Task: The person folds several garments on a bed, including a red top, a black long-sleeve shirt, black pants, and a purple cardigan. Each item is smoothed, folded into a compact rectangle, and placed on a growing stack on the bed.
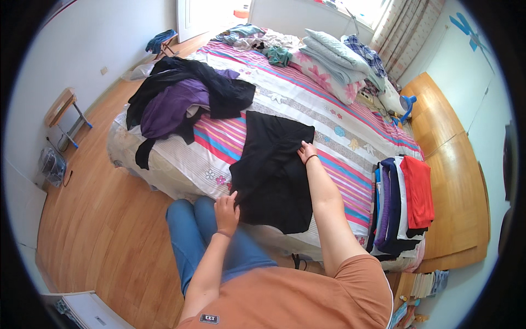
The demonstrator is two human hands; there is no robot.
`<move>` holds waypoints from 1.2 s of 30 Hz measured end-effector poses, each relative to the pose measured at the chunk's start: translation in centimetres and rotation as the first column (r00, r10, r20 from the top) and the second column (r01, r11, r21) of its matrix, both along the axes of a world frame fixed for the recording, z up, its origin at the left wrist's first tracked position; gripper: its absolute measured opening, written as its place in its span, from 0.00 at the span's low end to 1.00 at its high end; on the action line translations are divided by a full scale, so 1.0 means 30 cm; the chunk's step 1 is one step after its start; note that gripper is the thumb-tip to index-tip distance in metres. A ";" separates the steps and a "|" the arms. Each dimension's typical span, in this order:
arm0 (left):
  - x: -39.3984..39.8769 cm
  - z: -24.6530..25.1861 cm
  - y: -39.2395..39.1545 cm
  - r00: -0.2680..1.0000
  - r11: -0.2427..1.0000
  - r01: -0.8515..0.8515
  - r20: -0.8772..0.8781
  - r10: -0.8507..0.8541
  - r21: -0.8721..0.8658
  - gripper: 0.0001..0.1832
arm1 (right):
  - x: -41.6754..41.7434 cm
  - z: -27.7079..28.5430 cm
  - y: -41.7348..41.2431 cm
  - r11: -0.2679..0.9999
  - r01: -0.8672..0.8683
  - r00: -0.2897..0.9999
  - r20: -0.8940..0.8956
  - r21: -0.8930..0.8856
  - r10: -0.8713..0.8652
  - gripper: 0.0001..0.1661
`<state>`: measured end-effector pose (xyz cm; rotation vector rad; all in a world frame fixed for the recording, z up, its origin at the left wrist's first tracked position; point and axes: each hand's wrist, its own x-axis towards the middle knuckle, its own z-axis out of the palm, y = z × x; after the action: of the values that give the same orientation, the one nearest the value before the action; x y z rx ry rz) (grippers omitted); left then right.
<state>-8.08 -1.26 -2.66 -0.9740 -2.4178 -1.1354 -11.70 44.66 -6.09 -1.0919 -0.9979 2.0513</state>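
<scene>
A black garment (275,172) lies spread flat on the bed in front of me, its near end close to the bed's edge. My right hand (306,152) has its fingers closed on the garment's right edge, toward the far end. At the near left edge, my left hand (227,211) touches the cloth with bent fingers; whether it grips the fabric is unclear. Beyond it to the left is a loose heap of black clothes (176,68) with a purple garment (176,103) among them. A stack of folded clothes (388,201), with a red piece (417,191) outermost, sits at the right.
A striped bedsheet (349,185) covers the bed, which meets a wooden headboard (448,172). Folded quilts (335,57) and a floral pillow (320,76) lie at the far side. A small stool (61,107) stands by the left wall, on the wooden floor (107,230).
</scene>
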 end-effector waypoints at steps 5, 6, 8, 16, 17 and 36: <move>-0.003 0.015 0.016 0.995 0.993 0.093 0.011 -0.094 0.072 0.22 | -0.022 0.079 -0.007 0.980 -0.039 0.974 0.225 0.194 -0.005 0.35; -0.006 0.021 0.017 0.993 0.989 0.115 -0.020 -0.114 0.097 0.22 | -0.020 0.106 0.000 0.957 -0.157 0.956 0.282 0.246 0.084 0.33; -0.004 0.032 0.011 0.988 0.981 0.151 -0.044 -0.147 0.125 0.22 | -0.021 0.146 0.007 0.916 -0.235 0.952 0.267 0.324 0.150 0.30; -0.002 0.031 0.007 0.933 0.932 0.357 -0.014 -0.358 -0.062 0.15 | 0.018 0.132 0.055 0.884 -0.244 0.911 0.406 0.398 0.069 0.32; -0.001 0.033 0.008 0.940 0.940 0.340 -0.024 -0.340 -0.025 0.15 | 0.026 0.130 0.051 0.901 -0.267 0.854 0.518 0.342 0.057 0.31; -0.241 -0.043 0.067 0.942 0.916 0.330 0.021 -0.334 -0.229 0.24 | 0.095 0.182 -0.293 -0.055 -0.869 0.469 0.785 0.492 -0.405 0.44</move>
<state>-15.29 0.74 -3.94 -1.5106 -2.4701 -0.9504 -8.85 35.86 -0.63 -0.8131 -2.8529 0.0383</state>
